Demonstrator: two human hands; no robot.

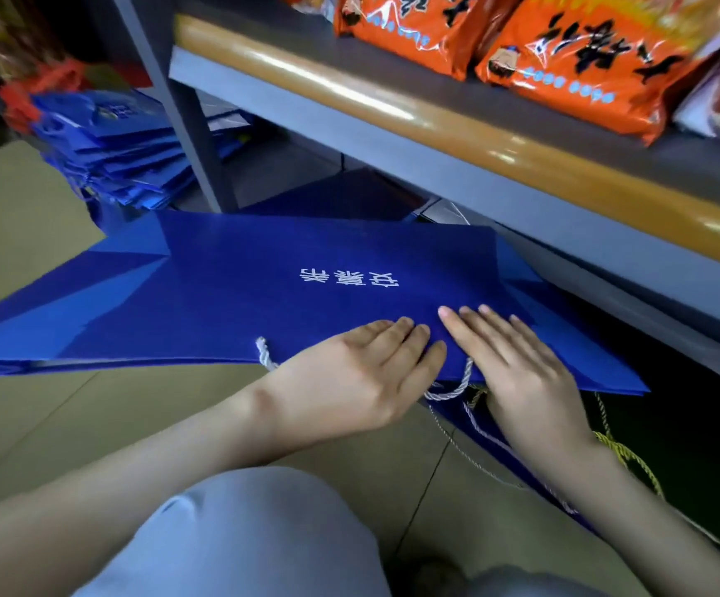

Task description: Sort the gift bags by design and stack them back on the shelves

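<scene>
Knee in grey trousers at the bottom edge, just this side of the top blue gift bag (pixel 229 295). Left hand (pixel 362 372) and right hand (pixel 517 359) both lie flat on that bag's near edge, fingers straight and together, pressing down, gripping nothing. The white rope handle (pixel 453 389) sticks out from under the hands. A yellow cord (pixel 625 454) shows right of the bag, from another bag I can't see properly.

The bag lies flat on a loose pile of blue bags (pixel 48 303) at floor level, its far edge reaching under the grey shelf (pixel 392 135).

Progress, my guess: midway. This pile looks squared up but not yet pushed home. A tidy stack of blue bags (pixel 125 165) sits beyond the bag to its left, red bags (pixel 35 92) behind that.

Writing: three white Chinese characters on the top bag, upside down to the camera, not sure of the reading. The orange snack packs (pixel 586 58) above the bag on the shelf carry big black characters, too blurred to read.
</scene>
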